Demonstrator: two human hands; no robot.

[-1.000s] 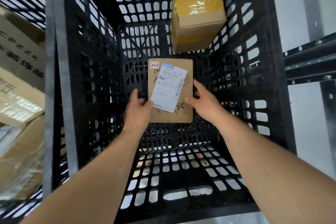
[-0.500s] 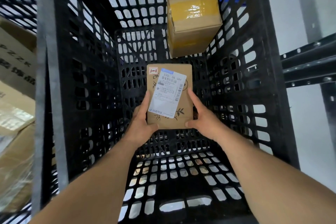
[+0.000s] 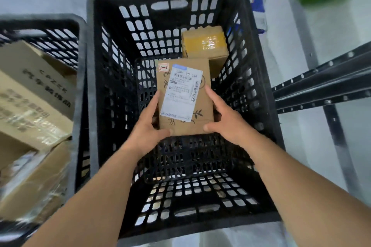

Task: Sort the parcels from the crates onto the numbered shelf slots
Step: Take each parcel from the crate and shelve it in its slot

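A black lattice crate sits between a second crate packed with cartons at its left wall and a dark shelf rail beyond its right wall. Inside, a taped box lies in the far right corner. Above the crate's middle, the left hand and right hand grip the near corners of a labelled brown parcel, which partly hides the taped box.

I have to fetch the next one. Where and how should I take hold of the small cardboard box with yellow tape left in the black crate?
Probably from above, palms on two opposite side faces of the small cardboard box with yellow tape. It sits against the far-right corner of the black plastic crate, top face open, left side free.
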